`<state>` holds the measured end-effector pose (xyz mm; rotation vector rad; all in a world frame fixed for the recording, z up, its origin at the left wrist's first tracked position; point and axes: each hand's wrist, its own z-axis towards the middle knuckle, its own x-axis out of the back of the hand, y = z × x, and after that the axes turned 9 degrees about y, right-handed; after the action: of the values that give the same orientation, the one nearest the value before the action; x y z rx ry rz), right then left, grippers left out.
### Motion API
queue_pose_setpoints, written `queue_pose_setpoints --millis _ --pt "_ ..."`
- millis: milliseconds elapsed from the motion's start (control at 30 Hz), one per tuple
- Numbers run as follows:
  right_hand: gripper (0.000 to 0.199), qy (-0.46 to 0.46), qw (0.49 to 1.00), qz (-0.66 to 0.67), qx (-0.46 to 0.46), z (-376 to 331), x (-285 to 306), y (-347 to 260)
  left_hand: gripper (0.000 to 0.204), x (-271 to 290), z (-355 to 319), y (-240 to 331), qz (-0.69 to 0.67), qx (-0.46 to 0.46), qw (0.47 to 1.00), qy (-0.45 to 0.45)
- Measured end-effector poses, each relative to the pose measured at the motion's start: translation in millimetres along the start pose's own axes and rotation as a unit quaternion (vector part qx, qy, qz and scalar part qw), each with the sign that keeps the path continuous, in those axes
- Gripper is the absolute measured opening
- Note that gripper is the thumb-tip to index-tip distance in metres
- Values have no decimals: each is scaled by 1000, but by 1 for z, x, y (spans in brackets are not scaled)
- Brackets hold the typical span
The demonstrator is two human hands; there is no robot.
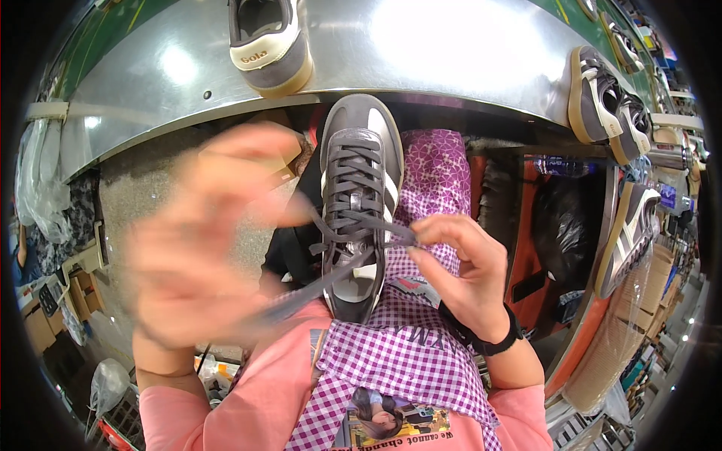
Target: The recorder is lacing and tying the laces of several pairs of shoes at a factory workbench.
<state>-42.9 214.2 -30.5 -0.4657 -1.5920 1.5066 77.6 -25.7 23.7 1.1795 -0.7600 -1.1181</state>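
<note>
A grey sneaker with white stripes and a gum-coloured sole rests on my lap, its toe pointing away toward the metal bench. Dark grey laces run criss-cross up its tongue, with loose loops near the ankle opening. Thumb and fingers of my right hand pinch a loop of the shoelace at the shoe's right side. Smeared by motion, my left hand is on the left of the shoe. A blurred lace end stretches from the shoe toward it; its fingers are too blurred to read.
A shiny metal bench spans the far side, with another sneaker on it. Several more sneakers stand at the right. A black plastic bag lies in an orange-edged compartment beside me. Clear plastic bags hang at the left.
</note>
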Motion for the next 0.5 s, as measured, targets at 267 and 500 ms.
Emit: queue_pose_setpoints --millis 267,500 --pt "14 -189 965 177 32 23 -20 -20 20 -12 9 -1 377 70 917 -108" --pt "16 -128 961 -196 144 13 -30 -23 19 2 -19 -56 238 215 944 -82"
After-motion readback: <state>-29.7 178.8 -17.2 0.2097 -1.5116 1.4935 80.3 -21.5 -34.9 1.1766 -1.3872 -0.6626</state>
